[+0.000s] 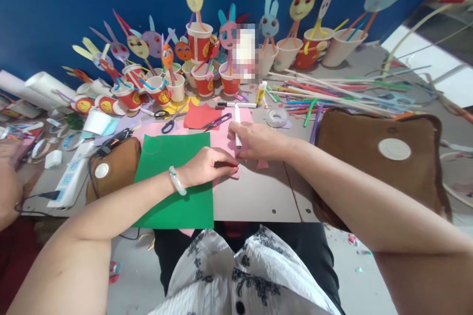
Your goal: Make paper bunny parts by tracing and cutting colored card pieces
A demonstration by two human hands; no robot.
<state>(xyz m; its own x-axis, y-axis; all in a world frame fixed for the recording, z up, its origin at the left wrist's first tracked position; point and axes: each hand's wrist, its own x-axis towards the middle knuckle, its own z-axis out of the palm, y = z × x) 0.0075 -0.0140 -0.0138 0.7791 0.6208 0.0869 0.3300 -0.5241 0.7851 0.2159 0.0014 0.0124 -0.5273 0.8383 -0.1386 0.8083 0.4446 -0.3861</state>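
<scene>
A white marker (237, 127) stands nearly upright in my right hand (260, 141), with fingers wrapped around it above the pink paper (222, 143). My left hand (207, 165) reaches across the green sheet (175, 197), which has a faint circle outline at its upper left. Its fingertips come together at the edge of the pink paper, close to the right hand; a small red spot shows there, too small to name. Dark-handled scissors (169, 124) and blue thread snips (219, 121) lie just beyond the sheets. Red paper (199, 114) sits behind them.
Paper cups (199, 39) with rabbit-faced figures line the blue wall. Coloured pipe cleaners (318, 89) spread at the right, near a tape roll (277, 117) and a glue stick (261, 92). Brown cushions (377, 177) and a power strip (70, 177) flank the work. Another person's arm (9, 182) shows far left.
</scene>
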